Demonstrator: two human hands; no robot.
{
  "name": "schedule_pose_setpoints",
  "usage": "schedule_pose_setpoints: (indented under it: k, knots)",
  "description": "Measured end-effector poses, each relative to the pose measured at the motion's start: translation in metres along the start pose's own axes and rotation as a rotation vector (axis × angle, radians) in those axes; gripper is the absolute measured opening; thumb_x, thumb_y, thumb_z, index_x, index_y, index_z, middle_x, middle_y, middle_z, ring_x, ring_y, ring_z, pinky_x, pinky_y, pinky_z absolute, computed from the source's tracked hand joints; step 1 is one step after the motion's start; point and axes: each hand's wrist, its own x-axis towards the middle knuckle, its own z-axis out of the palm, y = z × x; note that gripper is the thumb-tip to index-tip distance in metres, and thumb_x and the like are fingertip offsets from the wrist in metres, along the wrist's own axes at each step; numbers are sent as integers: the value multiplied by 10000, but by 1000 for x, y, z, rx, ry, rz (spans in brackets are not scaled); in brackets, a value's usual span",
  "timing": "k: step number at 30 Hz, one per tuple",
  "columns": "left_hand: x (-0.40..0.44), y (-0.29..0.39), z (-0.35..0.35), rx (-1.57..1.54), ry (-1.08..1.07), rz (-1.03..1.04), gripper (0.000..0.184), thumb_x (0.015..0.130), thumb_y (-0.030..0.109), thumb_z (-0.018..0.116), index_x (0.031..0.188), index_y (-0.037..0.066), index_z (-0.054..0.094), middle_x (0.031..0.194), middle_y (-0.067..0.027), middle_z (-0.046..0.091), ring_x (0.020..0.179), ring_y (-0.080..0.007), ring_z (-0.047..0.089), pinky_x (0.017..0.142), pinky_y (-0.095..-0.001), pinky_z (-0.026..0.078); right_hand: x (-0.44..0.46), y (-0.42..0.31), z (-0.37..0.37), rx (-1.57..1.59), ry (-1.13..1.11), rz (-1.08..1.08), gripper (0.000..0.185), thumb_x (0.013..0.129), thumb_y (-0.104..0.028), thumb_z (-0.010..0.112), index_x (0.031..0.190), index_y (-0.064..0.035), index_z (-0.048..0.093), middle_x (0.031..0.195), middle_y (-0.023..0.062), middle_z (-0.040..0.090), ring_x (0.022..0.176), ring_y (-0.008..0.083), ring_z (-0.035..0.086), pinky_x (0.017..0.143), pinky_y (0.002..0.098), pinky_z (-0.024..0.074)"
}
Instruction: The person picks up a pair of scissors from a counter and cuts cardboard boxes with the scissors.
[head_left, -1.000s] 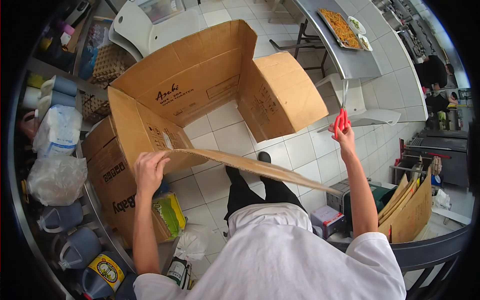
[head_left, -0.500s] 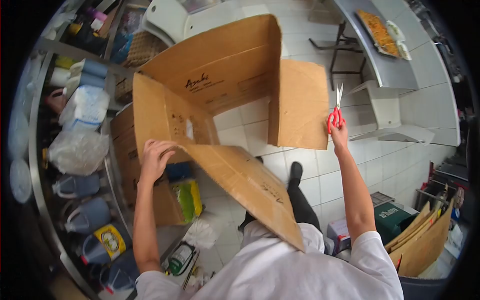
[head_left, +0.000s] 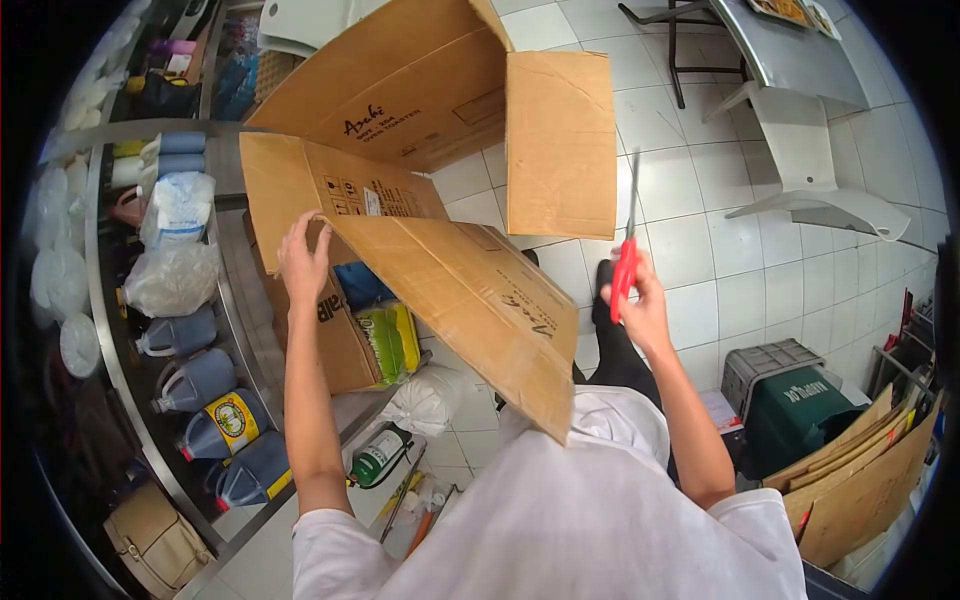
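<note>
The carton (head_left: pixel 420 100) fills the upper middle of the frame, over the tiled floor (head_left: pixel 690 230), its near panel (head_left: pixel 470 300) leaning toward the shirt (head_left: pixel 580 510). The left hand (head_left: pixel 303 258) pinches that panel's upper-left corner, while the right hand (head_left: pixel 643 305) is closed round the red handles of the scissors (head_left: pixel 629 245); whether fingers pass through the loops I cannot tell. The carton should be light for its bulk, stiff along each face but floppy at the creases — best held at a corner or fold, thumb against fingers, since a bare edge may buckle. The scissors should be rigid and easily carried by the handles, the slick blades left alone. They point to the top of the frame, long axis near vertical, tip slightly right. The near panel's long axis slants from the left hand to lower right, its lettering running down that way too.
</note>
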Motion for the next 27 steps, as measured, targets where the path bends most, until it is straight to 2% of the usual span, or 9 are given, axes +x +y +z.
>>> schedule_pose_setpoints:
  k: [5, 8, 16, 19, 20, 22, 24, 26, 27]
  knots:
    - [30, 4, 23, -263, 16, -103, 271, 897, 261, 660, 1095, 77, 646, 1094, -173, 666, 1066, -361, 607, 911, -434, 454, -30, -21, -48, -96, -263, -13, 636, 676, -135, 837, 1211, 14, 528, 1264, 121, 458, 1105, 260, 519, 970, 361, 426]
    - [41, 1, 41, -225, 91, -71, 268, 899, 258, 660, 1088, 69, 644, 1103, -145, 666, 1087, -341, 599, 924, -429, 448, -35, -48, -70, -172, -344, -9, 715, 640, -168, 864, 1230, 11, 503, 1271, 135, 449, 1113, 285, 512, 964, 360, 430]
    - [82, 31, 55, -244, 179, 224, 285, 847, 219, 680, 1117, 133, 644, 1152, -84, 638, 1129, -294, 562, 1011, -426, 382, -46, -69, -15, -133, -396, -83, 748, 629, -193, 875, 1247, 1, 501, 1303, 146, 438, 1161, 296, 491, 965, 356, 433]
    - [77, 73, 55, -289, 312, 204, 343, 833, 215, 694, 1153, 114, 622, 1265, -105, 563, 1205, -333, 492, 1053, -453, 329, -58, -58, 42, 166, -374, -1, 824, 671, -436, 859, 1327, -84, 505, 1371, 96, 426, 1243, 255, 473, 977, 390, 421]
    - [67, 87, 56, -320, 391, 172, 361, 831, 215, 700, 1163, 102, 614, 1304, -123, 531, 1224, -353, 470, 1058, -458, 320, -60, -61, 58, 153, -390, -13, 824, 671, -436, 859, 1327, -84, 505, 1371, 96, 426, 1243, 255, 473, 977, 390, 421]
    - [31, 116, 51, -532, 501, 61, 403, 847, 238, 707, 1185, 57, 582, 1335, -174, 487, 1258, -375, 441, 1070, -462, 317, -63, -67, 85, 306, -384, 93, 731, 707, -168, 828, 1342, -37, 490, 1453, 129, 374, 1348, 291, 389, 1058, 404, 388]
    - [-14, 139, 52, -767, 396, -69, 544, 867, 278, 707, 1294, 4, 511, 1404, -236, 425, 1311, -389, 402, 1097, -471, 302, -61, -73, 103, 322, -449, 89, 681, 746, -161, 800, 1349, -68, 497, 1451, 100, 371, 1368, 274, 363, 1060, 406, 391]
    - [-50, 154, 60, -1098, -12, -383, 715, 876, 306, 700, 1405, -57, 383, 1435, -281, 402, 1355, -384, 375, 1117, -473, 297, -61, -80, 115, 356, -515, 141, 673, 746, -153, 794, 1347, -74, 501, 1442, 97, 375, 1348, 259, 383, 1033, 392, 410]
    - [-66, 153, 71, -1107, -154, -365, 754, 881, 311, 689, 1426, -75, 339, 1426, -283, 422, 1336, -376, 411, 1114, -464, 314, -60, -75, 116, 273, -539, 81, 672, 746, -144, 787, 1351, -81, 501, 1433, 83, 384, 1331, 249, 402, 1016, 383, 423]
